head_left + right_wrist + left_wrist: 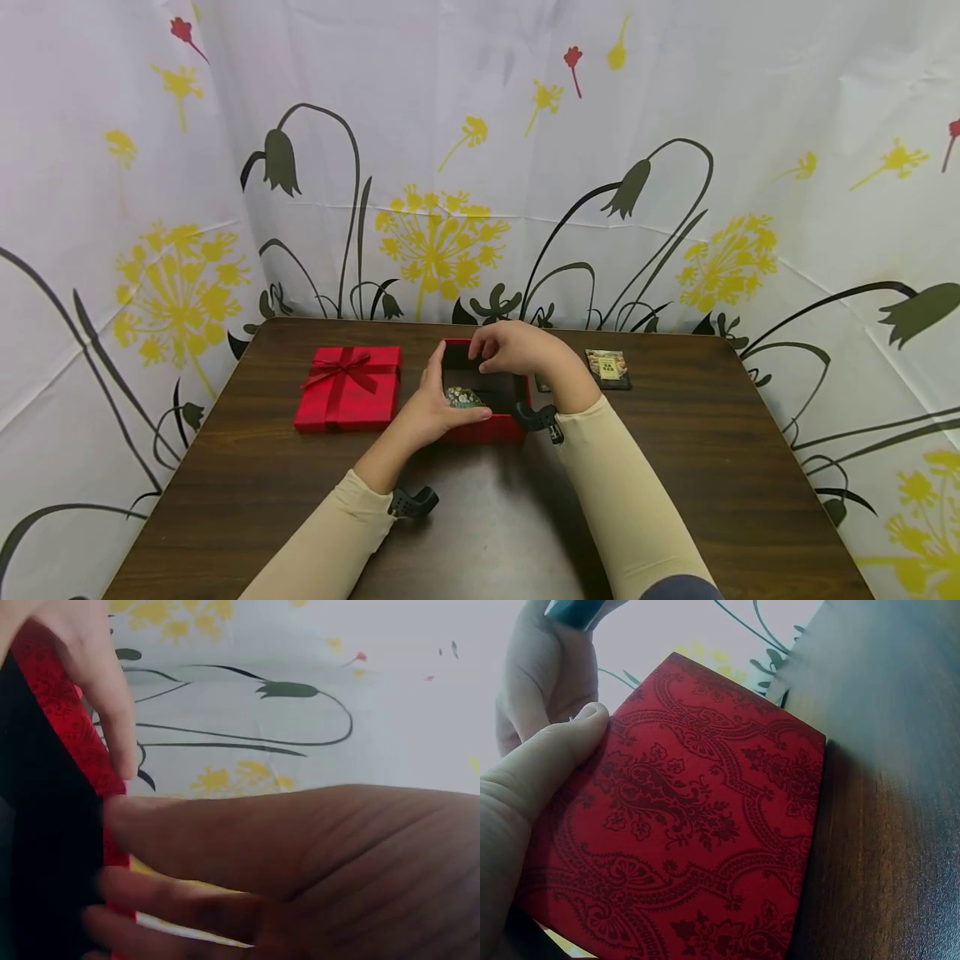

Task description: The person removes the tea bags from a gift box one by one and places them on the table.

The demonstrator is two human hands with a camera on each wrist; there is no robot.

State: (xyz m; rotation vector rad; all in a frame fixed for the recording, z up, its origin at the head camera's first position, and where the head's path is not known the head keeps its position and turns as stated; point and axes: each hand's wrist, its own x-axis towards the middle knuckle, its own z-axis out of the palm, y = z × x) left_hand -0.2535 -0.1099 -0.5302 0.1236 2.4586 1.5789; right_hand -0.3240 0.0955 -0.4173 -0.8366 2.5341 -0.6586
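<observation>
My left hand [435, 412] grips the near left corner of an open red gift box [491, 431], its thumb along the front rim and its fingers up the left side. A paisley pattern covers the box wall [682, 795] in the left wrist view. Inside, close to the left thumb, lies a small green item with a floral print [462, 397], partly hidden by that hand. Over the far right part of the box, my right hand [517, 346] hangs with loosely bent fingers. Its thumb [157, 825] appears right at the rim, with nothing visible between the fingers.
A red lid with a ribbon bow [348, 387] lies left of the box. Right of the right wrist is a dark packet with a yellow label [609, 368]; another dark item is mostly hidden behind the right forearm. A flower-print curtain [480, 167] hangs behind the brown table [720, 467].
</observation>
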